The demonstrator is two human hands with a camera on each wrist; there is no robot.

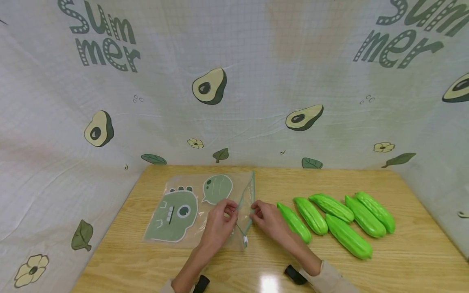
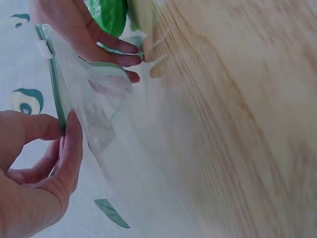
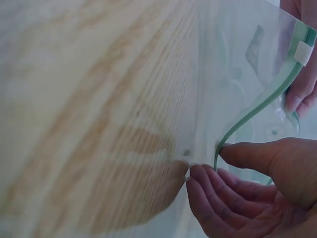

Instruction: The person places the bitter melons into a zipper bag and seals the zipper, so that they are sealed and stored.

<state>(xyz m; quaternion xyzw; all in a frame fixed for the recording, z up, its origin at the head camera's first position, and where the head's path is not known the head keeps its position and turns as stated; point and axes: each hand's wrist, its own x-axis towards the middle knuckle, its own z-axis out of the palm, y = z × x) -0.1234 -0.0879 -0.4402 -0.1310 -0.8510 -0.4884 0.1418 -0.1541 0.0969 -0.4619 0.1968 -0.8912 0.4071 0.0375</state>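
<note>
Nearest, pale sleeves [image 1: 331, 280] reach over the wooden bench [image 1: 410, 260]; next comes the white slider [image 1: 245, 240] at the near end of the mouth of a clear bag [image 1: 201, 208]. The left hand [image 1: 218, 221] pinches one lip between its fingers, the right hand [image 1: 272, 220] the other, the lips parted. The bag stretches leftward along the bench. Six green gourds [image 1: 334, 224] lie just right of the right hand. Farthest, an avocado-print cloth [image 1: 256, 101] hangs behind
</note>
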